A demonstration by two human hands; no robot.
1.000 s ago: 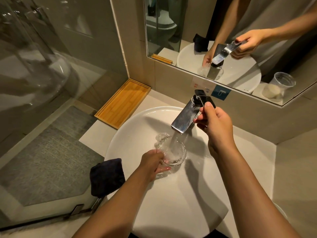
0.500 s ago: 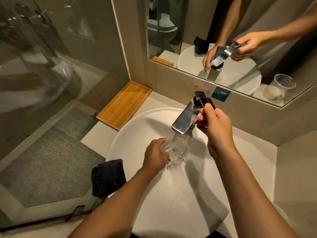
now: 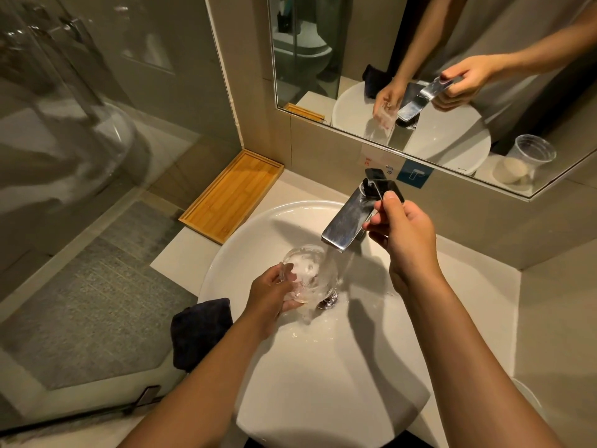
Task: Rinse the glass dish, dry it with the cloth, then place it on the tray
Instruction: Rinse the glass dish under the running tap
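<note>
Glass dish tilted, water running through; tray bare.

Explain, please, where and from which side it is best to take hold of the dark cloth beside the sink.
Take the dark cloth by its upper bunched fold, coming from above and from the left. It lies crumpled against the left rim of the sink, so that side is blocked. The left hand is nearest but holds the glass dish; the right hand is on the tap lever.
</note>
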